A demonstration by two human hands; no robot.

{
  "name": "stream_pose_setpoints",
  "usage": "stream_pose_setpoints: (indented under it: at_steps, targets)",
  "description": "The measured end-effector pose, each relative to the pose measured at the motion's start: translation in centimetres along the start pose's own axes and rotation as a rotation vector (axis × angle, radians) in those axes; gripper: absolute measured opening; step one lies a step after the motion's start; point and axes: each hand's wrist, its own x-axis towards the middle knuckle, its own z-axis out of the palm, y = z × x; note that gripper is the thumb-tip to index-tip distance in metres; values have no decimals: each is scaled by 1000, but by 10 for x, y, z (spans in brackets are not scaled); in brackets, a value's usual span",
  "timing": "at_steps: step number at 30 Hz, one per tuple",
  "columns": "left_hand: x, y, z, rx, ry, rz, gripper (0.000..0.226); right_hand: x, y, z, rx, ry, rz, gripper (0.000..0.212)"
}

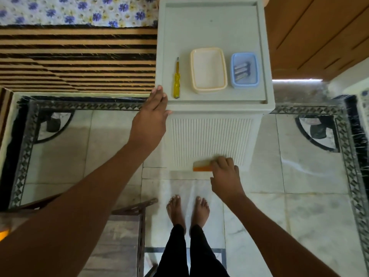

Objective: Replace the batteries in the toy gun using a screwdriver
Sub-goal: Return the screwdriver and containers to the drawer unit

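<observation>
Right, we're looking straight down at a white table [215, 108], and the left hand [154, 114] is laid on its near-left corner, fingers straight and together, thumb out along the front edge, holding nothing. The right hand [224, 174] is low, in front of the table's ribbed side, and its fingers are curled round one end of the gun [202, 166] - only an orange-and-pale stub of it sticks out to the left of the knuckles, the rest is hidden in the grip. So the gun is off the table, held down near the floor. Up on top, the screwdriver [176, 80] with its yellow handle lies along the left side, tip pointing away, just beside the left hand's fingertips but apart from them. Next to it on the right sits a cream tub [207, 68], and beyond that a blue tub [245, 85] with the batteries [241, 69] lying inside - how many, I cannot tell. Two bare feet [187, 210] stand on the pale tiles [299, 176] below.
</observation>
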Motion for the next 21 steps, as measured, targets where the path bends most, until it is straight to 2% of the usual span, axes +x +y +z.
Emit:
stream_pose_setpoints:
  at_steps: [3,7,10,16,21]
  targets:
    - [2,3,-6,1,-61,-20,48,-35,-6,-1,-35,170,-5,61]
    - [7,9,-17,-28,-142,-62,49,-63,-10,-14,-16,488,-34,52]
    - [9,9,-21,-7,-181,-46,48,-62,-8,-32,11,619,-35,51]
    - [11,12,-27,14,-178,-46,47,7,-9,-65,58,651,34,27]
    - [9,11,-21,38,-133,-30,45,60,-16,-92,116,605,142,35]
